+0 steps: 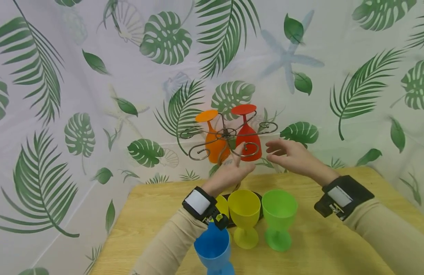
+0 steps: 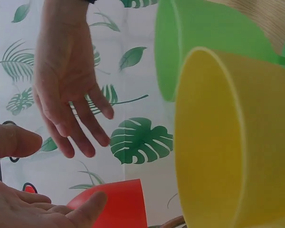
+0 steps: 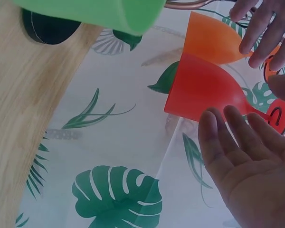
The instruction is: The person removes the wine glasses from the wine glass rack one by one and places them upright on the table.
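A red goblet [image 1: 252, 151] and an orange goblet [image 1: 213, 142] hang upside down by their bases from a curled metal rack [image 1: 226, 133]. My left hand [image 1: 229, 173] is in front of the rack, fingers loosely extended, and overlaps the red goblet's lower side in the head view. To the right of that goblet my right hand [image 1: 294, 156] is raised with its palm turned inward. Between the fingers of both hands nothing is held; in the right wrist view the right fingertips [image 3: 210, 124] appear right beside the red bowl.
Below the hands, a yellow goblet [image 1: 244, 208], a green goblet [image 1: 279, 208] and a blue goblet [image 1: 213, 250] stand upright on the wooden table [image 1: 139, 214]. Another yellow goblet [image 1: 221, 206] is partly hidden by the left wrist. Behind the rack hangs a leaf-patterned cloth [image 1: 129, 76].
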`<state>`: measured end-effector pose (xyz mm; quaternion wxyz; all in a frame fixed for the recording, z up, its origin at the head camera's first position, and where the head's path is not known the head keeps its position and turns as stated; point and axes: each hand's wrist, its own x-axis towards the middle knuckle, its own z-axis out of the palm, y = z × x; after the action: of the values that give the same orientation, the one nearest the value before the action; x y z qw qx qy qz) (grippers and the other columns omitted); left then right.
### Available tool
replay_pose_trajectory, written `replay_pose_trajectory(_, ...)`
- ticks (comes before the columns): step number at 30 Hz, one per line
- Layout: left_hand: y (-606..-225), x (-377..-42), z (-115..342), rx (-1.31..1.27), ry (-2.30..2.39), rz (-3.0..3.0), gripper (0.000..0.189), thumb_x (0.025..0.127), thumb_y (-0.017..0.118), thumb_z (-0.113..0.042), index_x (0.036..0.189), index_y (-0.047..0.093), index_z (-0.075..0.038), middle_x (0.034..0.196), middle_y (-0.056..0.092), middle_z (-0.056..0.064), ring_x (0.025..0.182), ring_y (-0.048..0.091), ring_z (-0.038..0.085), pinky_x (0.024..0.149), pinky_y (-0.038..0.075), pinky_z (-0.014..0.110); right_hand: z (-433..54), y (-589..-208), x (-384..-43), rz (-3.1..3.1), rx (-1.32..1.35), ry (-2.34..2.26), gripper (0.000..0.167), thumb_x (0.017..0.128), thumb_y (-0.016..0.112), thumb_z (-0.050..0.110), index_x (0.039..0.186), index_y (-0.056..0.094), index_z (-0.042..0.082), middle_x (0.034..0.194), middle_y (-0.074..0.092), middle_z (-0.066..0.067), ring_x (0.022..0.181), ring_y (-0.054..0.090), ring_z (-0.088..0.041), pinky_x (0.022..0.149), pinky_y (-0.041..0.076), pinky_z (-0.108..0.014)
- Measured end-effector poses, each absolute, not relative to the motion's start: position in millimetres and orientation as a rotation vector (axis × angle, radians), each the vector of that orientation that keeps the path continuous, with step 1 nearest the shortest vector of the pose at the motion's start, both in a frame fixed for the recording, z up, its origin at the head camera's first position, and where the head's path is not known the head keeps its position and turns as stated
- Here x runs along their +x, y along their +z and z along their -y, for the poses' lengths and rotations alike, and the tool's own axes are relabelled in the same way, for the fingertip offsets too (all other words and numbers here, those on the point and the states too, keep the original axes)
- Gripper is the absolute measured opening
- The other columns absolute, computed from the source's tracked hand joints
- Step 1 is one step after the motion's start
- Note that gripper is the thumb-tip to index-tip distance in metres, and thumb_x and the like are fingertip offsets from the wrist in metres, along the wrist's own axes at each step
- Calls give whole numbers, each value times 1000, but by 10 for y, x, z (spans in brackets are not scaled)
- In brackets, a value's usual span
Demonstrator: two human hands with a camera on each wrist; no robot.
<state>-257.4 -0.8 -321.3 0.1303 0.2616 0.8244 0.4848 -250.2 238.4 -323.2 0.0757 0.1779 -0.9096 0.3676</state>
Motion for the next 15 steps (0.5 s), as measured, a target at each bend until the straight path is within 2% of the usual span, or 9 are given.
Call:
replay_pose_trajectory(4,-3217,-2608,-39,745,1481,-2390,84,101,60,-33,166,9,-18,170,18,12,152,31,29,123,29,51,-2366,-3249,-2567,2758,520,1160,52,101,62,23,144,50,-3,130,65,-26,118,64,-43,93,58,-51)
replay_pose_trajectory(6,-3211,-2631,-58,723,1496,-2418,86,101,62,-31,166,8,-16,165,31,16,144,45,29,119,36,49,-2366,-3248,-2588,2763,519,1166,52,101,62,23,145,49,-4,131,64,-27,119,64,-44,92,59,-51)
replay_pose_trajectory(8,-3192,-2659,-74,702,1500,-2449,87,100,62,-30,165,7,-15,161,39,17,137,51,28,116,40,47,-2367,-3234,-2615,2760,519,1167,54,101,61,23,146,48,-4,134,63,-28,121,63,-45,93,58,-51)
replay_pose_trajectory(10,-3192,-2690,-97,702,1511,-2456,88,100,62,-28,165,6,-14,159,42,18,135,52,28,115,41,46,-2379,-3234,-2650,2769,518,1174,57,102,61,23,148,45,-5,139,59,-29,124,61,-46,96,56,-53)
replay_pose_trajectory(12,-3205,-2715,-124,727,1538,-2434,87,100,61,-26,165,4,-13,163,34,16,141,46,27,117,39,46,-2393,-3250,-2696,2787,504,1196,61,102,61,24,151,41,-5,144,54,-30,127,58,-48,98,55,-55)
replay_pose_trajectory(15,-3228,-2756,-173,807,1615,-2367,82,100,58,-21,164,7,-10,163,32,17,144,41,31,118,38,46,-2412,-3274,-2780,2822,467,1229,67,102,60,27,156,33,-3,152,45,-31,133,51,-51,103,50,-60)
